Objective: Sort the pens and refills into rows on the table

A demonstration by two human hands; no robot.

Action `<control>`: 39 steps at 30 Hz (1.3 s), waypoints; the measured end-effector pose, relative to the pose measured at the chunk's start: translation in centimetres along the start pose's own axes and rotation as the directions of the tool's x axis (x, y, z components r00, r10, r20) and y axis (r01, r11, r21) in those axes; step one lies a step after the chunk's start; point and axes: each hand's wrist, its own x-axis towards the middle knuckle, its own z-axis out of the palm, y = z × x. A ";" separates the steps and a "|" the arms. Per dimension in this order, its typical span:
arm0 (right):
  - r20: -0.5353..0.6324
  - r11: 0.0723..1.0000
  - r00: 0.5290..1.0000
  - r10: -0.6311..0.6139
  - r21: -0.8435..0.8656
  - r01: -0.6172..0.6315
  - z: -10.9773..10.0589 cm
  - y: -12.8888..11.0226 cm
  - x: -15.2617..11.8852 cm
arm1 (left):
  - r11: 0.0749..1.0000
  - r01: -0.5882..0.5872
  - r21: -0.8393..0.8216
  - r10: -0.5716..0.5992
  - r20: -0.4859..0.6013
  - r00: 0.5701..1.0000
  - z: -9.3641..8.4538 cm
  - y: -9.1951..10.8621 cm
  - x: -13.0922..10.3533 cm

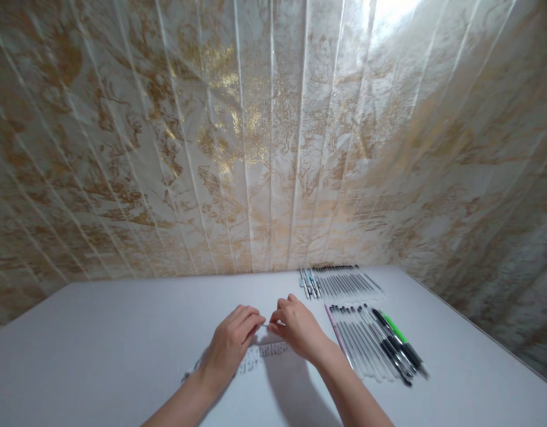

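My left hand [235,335] and my right hand [295,326] are raised over the white table, fingertips close together and pinched. Between them runs a thin, pale, stick-like piece [265,324]; its ends are hidden in the fingers, and its kind cannot be made out. Beneath the hands lie rows of small dark and clear parts [273,350], partly covered by my left hand and wrist and too blurred to name. To the right of my right forearm, slender pen refills [360,344] lie side by side, with a pink pen [338,332] at their left edge.
Several dark pens [400,347] and a green pen [394,326] lie at the right of the refills. Farther back are more thin refills [348,284] and light-blue and white pens [309,283]. A gold-patterned curtain [255,148] hangs behind the white table [122,332].
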 end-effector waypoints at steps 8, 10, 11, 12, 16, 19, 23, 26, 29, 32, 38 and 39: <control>-0.168 0.933 0.930 0.326 0.217 -0.287 -4.2 6.1 -1.2 | 0.954 0.300 0.017 -0.300 0.024 0.954 3.8 -2.0 5.9; -0.207 0.909 0.911 0.357 0.301 -0.288 -5.0 7.3 -1.6 | 0.956 0.292 0.008 -0.292 0.066 0.954 5.7 -2.0 7.6; -0.217 0.897 0.904 0.368 0.341 -0.283 -5.3 7.7 -1.7 | 0.957 0.288 0.007 -0.288 0.090 0.953 6.6 -1.9 8.5; -0.223 0.884 0.898 0.380 0.375 -0.281 -5.5 8.1 -1.9 | 0.959 0.284 0.010 -0.283 0.113 0.952 7.6 -1.8 9.2; -0.255 0.852 0.878 0.404 0.455 -0.260 -6.2 9.2 -2.2 | 0.964 0.262 0.051 -0.267 0.180 0.947 10.3 -1.1 11.7; -0.313 0.848 0.854 0.414 0.474 -0.238 -6.3 9.8 -2.2 | 0.970 0.232 0.072 -0.242 0.226 0.944 11.1 -0.6 13.1; -0.328 0.845 0.849 0.414 0.485 -0.225 -6.2 9.9 -2.1 | 0.976 0.209 0.062 -0.218 0.270 0.938 11.3 -0.1 14.2; -0.317 0.842 0.861 0.398 0.498 -0.206 -5.9 9.4 -1.9 | 0.974 0.224 0.023 -0.222 0.263 0.939 11.3 0.1 14.1; -0.313 0.840 0.867 0.388 0.506 -0.193 -5.6 8.7 -1.8 | 0.964 0.261 -0.049 -0.242 0.239 0.940 10.5 -0.2 13.3; -0.292 0.852 0.893 0.343 0.496 -0.165 -5.2 7.7 -1.6 | 0.935 0.322 -0.146 -0.286 0.222 0.932 8.3 -0.4 11.4; -0.154 0.832 0.962 0.226 0.544 -0.109 -4.6 4.5 -1.4 | 0.857 0.389 -0.337 -0.356 0.158 0.921 1.5 0.4 4.0; -0.146 0.816 0.967 0.209 0.571 -0.090 -4.6 3.7 -1.4 | 0.825 0.398 -0.400 -0.372 0.146 0.917 0.6 0.6 2.6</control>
